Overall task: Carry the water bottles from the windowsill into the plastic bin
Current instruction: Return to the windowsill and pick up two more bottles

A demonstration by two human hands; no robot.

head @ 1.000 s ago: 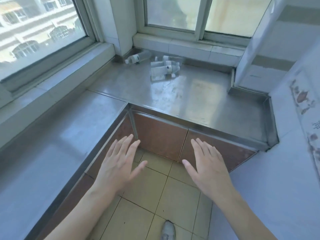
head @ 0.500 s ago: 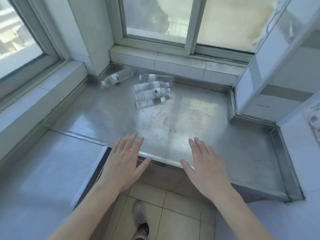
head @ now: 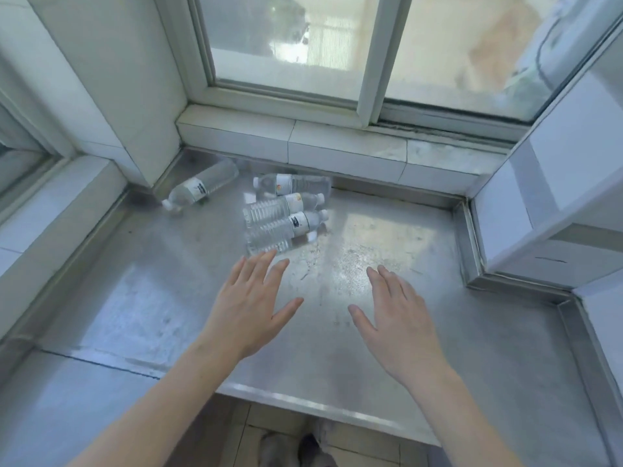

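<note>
Left hand (head: pixel 249 308) and right hand (head: pixel 397 318): grip spread, fingers straight, holding nothing, above the steel bench (head: pixel 387 332); left fingertips just short of the nearest bottle. Water bottles (head: pixel 279 224): lying flat near the far-left corner below the tiled windowsill (head: pixel 337 146); three packed side by side, caps right; one behind, cap left; one apart (head: pixel 200 188), angled, cap near-left.

Surface: steel windowsill (head: pixel 387 332) in a corner below the window (head: pixel 290 45), tiled ledge (head: pixel 337 146) behind.
Bottles: five clear water bottles (head: pixel 279 217) lying on their sides near the back; three bunched side by side, one (head: pixel 293 183) just behind them, one (head: pixel 202 188) apart toward the left corner.
Left hand (head: pixel 249 308): flat, fingers spread, fingertips just short of the nearest bottle.
Right hand (head: pixel 397 318): flat, fingers straight, over bare steel.
</note>
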